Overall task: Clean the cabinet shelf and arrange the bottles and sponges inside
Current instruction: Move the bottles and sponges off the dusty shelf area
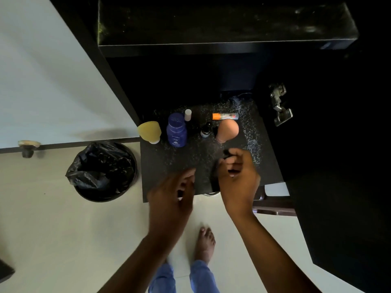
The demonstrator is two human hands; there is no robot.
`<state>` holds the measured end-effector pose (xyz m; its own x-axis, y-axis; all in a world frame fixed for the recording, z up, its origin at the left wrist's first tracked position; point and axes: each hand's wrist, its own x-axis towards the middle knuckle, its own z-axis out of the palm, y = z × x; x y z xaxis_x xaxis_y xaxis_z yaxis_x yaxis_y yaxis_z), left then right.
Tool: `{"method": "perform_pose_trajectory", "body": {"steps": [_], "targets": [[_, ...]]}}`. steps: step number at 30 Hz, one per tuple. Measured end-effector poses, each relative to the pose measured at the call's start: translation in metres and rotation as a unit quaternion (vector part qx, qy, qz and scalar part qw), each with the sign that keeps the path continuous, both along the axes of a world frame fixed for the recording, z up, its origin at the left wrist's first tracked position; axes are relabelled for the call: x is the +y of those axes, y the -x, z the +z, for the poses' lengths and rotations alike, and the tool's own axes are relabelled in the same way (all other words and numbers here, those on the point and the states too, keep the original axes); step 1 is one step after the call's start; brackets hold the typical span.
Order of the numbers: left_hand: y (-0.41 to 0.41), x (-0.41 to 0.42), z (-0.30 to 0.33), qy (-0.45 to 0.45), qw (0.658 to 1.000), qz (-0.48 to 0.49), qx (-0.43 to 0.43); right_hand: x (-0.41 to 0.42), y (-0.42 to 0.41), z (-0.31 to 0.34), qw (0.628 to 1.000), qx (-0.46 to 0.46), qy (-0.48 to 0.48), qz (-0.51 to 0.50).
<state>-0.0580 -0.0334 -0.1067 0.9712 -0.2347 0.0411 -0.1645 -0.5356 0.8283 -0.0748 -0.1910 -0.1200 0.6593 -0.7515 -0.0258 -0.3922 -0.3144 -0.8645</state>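
I note right hand (237, 174) pinching small dark object, identity unclear; left hand (173, 193) blurred, loosely curled, empty; blue bottle (176, 131) upright on shelf (165, 166).

Blue bottle (176, 130), yellow sponge (149, 131), peach sponge (227, 130), speckled black shelf (169, 166).

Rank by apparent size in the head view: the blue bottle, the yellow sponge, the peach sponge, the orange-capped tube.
1. blue bottle
2. yellow sponge and peach sponge: too alike to separate
3. orange-capped tube, smallest
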Motion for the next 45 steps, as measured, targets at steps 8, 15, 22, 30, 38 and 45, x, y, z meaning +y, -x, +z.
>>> {"method": "perform_pose_trajectory", "body": {"steps": [8,15,22,30,38,45], "targets": [[-0.030,-0.086,-0.016,0.013,1.000,0.010,0.019,-0.035,-0.021,-0.012,0.999,0.016,0.037,0.007],[-0.060,-0.116,-0.028,0.018,0.995,0.095,0.018,-0.046,-0.038,-0.012,0.994,-0.006,0.072,0.087],[-0.071,-0.119,-0.038,-0.008,0.994,0.111,-0.018,-0.053,-0.046,-0.015,0.987,-0.009,0.111,0.118],[-0.040,-0.097,-0.026,0.020,0.994,0.102,-0.025,-0.050,-0.031,-0.012,0.992,-0.017,0.088,0.086],[0.001,-0.032,-0.025,0.055,0.991,0.119,0.040,-0.005,-0.009,-0.004,0.993,-0.036,0.021,0.110],[-0.020,0.000,-0.023,0.070,0.981,0.180,0.029,0.028,-0.017,-0.014,0.987,-0.042,0.014,0.152]]}}
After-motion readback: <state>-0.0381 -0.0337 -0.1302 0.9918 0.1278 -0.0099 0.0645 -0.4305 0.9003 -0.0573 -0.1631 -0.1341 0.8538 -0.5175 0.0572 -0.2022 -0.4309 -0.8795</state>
